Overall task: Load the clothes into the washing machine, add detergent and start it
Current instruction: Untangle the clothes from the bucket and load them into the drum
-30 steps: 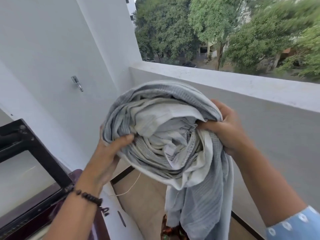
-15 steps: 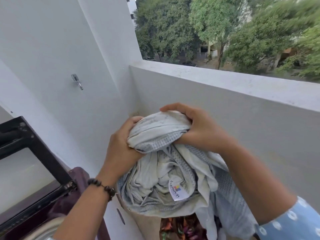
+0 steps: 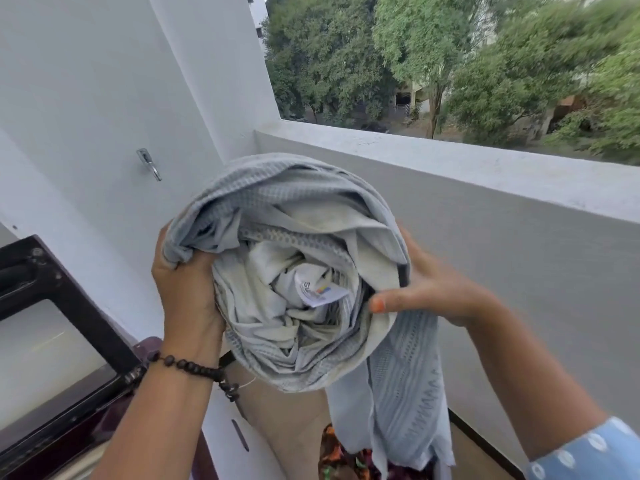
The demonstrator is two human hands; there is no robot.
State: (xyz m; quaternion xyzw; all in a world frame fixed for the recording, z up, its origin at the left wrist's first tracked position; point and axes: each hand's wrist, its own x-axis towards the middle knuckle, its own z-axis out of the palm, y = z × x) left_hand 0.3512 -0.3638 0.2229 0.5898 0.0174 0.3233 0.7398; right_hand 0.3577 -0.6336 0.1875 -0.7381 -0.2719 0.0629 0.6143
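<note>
Above the open washing machine lid (image 3: 59, 306), we hold the bundled grey cloth (image 3: 298, 271) at chest height: our left hand (image 3: 187, 289) clutches its left edge, our right hand (image 3: 426, 289) pinches its right side.

Soft daylight, blurred wide-angle edges
</note>
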